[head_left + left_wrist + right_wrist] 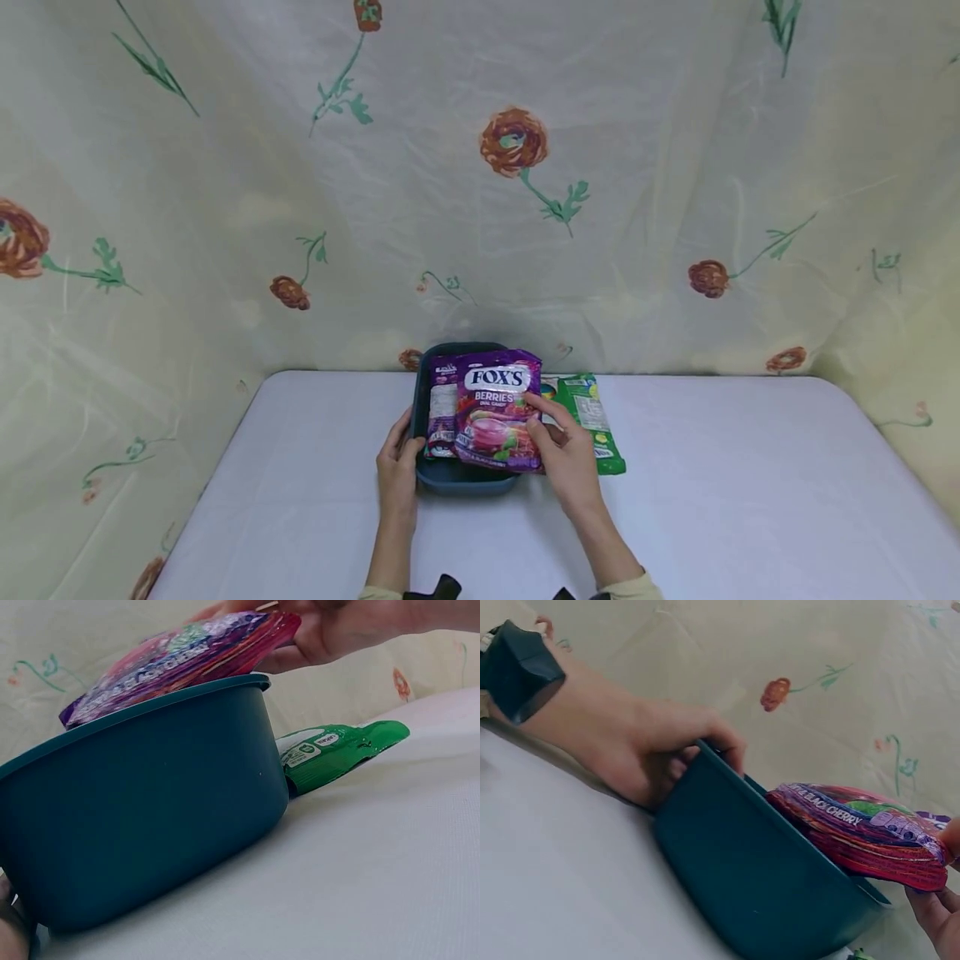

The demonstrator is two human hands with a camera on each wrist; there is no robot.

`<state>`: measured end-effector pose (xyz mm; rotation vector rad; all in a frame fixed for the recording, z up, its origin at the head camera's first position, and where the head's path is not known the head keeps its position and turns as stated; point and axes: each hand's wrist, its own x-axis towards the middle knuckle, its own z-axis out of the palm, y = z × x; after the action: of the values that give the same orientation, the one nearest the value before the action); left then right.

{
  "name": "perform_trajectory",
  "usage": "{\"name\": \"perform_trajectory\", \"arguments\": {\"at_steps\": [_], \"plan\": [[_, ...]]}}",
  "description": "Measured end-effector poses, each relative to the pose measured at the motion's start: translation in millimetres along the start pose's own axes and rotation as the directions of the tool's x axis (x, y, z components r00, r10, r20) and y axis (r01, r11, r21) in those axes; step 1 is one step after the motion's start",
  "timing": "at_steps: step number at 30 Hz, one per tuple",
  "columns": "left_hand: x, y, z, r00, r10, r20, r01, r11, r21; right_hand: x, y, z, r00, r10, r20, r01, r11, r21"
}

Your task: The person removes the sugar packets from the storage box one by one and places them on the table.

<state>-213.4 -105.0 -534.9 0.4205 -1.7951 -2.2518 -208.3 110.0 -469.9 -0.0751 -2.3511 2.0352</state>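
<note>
A dark teal plastic tub [467, 483] stands on the table. My left hand [397, 468] grips its left wall; in the right wrist view, fingers [726, 742] of that hand bend over the rim. With my right hand [568, 457] I pinch the right edge of a purple Fox's Berries candy bag [491, 425], thumb on the front. This bag lies tilted over the tub's opening, its right side reaching past the rim in the right wrist view. Partly hidden behind it, another purple candy bag [442, 408] sits inside the tub.
Right of the tub, a green candy bag [596, 417] lies on the white table [735, 483], partly hidden by my right hand and the purple bag. A flower-printed curtain [420, 200] hangs behind the table's far edge and along both sides.
</note>
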Motion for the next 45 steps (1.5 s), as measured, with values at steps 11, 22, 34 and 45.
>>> {"name": "perform_trajectory", "arguments": {"at_steps": [11,22,34,45], "plan": [[-0.2,-0.6,-1.0,1.000,0.014,0.006,-0.014,1.000,0.005,8.4,-3.2,-17.8,0.995,0.094,-0.018,-0.093,0.996,0.015],[-0.6,-1.6,2.0,1.000,0.012,0.022,-0.012,1.000,-0.018,15.5,-3.7,-39.7,0.996,0.087,-0.032,-0.083,0.990,0.114],[-1.0,1.4,-0.3,1.000,0.005,0.024,-0.005,1.000,-0.007,18.7,-2.8,-49.5,0.995,0.088,-0.053,-0.082,0.991,0.109],[-2.3,2.6,0.1,1.000,0.004,0.020,-0.004,1.000,0.001,25.2,0.2,-66.8,0.992,0.110,-0.060,-0.105,0.991,0.086]]}}
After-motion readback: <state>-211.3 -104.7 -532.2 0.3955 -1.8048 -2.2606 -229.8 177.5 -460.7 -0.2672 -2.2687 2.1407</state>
